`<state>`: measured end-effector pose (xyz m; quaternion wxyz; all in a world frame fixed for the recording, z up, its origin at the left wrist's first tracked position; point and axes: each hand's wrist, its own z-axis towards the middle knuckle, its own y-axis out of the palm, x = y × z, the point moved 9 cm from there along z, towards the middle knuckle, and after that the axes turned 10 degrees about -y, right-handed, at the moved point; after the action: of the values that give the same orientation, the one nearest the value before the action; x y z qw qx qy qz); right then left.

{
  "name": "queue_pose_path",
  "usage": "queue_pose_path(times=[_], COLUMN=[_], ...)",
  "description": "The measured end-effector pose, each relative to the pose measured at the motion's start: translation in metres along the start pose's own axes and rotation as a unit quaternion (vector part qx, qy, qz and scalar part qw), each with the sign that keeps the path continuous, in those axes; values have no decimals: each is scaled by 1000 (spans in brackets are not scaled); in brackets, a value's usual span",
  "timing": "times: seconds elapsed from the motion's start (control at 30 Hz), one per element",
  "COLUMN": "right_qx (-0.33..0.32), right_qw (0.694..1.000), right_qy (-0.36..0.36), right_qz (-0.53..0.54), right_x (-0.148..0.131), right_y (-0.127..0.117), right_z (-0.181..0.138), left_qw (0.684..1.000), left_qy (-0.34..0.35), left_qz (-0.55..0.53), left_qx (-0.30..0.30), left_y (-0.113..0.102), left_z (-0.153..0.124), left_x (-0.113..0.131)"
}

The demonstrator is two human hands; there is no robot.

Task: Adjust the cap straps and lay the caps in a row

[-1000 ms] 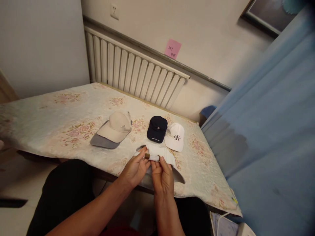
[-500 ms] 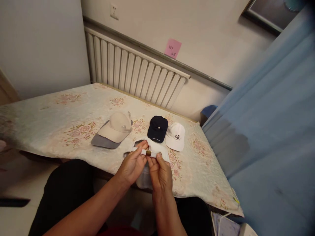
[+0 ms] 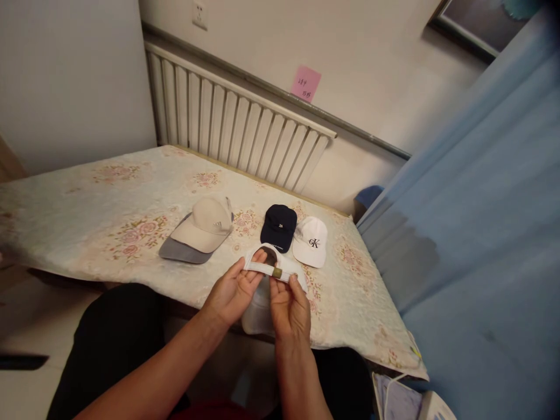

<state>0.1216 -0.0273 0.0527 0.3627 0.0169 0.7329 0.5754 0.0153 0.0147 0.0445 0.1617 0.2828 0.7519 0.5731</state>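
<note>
Between my hands is a white cap (image 3: pixel 292 268), its back turned towards me and its brim low near the table's front edge. My left hand (image 3: pixel 234 289) pinches the left end of the rear strap, with some fingers reaching into the opening. A brass-coloured buckle (image 3: pixel 277 272) sits on the strap between the hands. My right hand (image 3: pixel 291 303) grips the strap's right end, thumb on top and fingers beneath. Just beyond lie a navy cap (image 3: pixel 279 226) and a white cap with black letters (image 3: pixel 311 242). To the left, a beige cap (image 3: pixel 203 224) rests on a grey cap (image 3: pixel 184 251).
A floral cloth (image 3: pixel 135 233) covers the table. Behind it stands a white radiator (image 3: pixel 236 122) against the wall, with a pink note (image 3: pixel 305 83) above. A blue curtain (image 3: pixel 472 221) hangs along the right side. White items (image 3: pixel 431 405) sit low at bottom right.
The held cap has shifted slightly right and its strap now slopes down to the right. My left hand has moved outward to the strap's left end. The view has moved a little.
</note>
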Motion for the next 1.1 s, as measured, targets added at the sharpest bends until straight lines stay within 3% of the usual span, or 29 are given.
queue_pose_path(times=[0.13,0.57,0.87,1.1], right_qx=[-23,34,-7,-25], right_qw=[999,997,999,1000], right_qy=[32,52,15,0], right_qz=[34,42,34,8], right_x=[8,4,-8,-12], right_y=[8,3,13,5], right_z=[-3,-5,3,12], left_qw=[999,999,999,998], left_qy=[-3,16,40,59], left_qz=[36,-22,1,-14], left_qx=[9,20,-17,-26], left_y=[5,2,33,36], left_z=[-3,0,3,8], left_x=[-5,4,19,27])
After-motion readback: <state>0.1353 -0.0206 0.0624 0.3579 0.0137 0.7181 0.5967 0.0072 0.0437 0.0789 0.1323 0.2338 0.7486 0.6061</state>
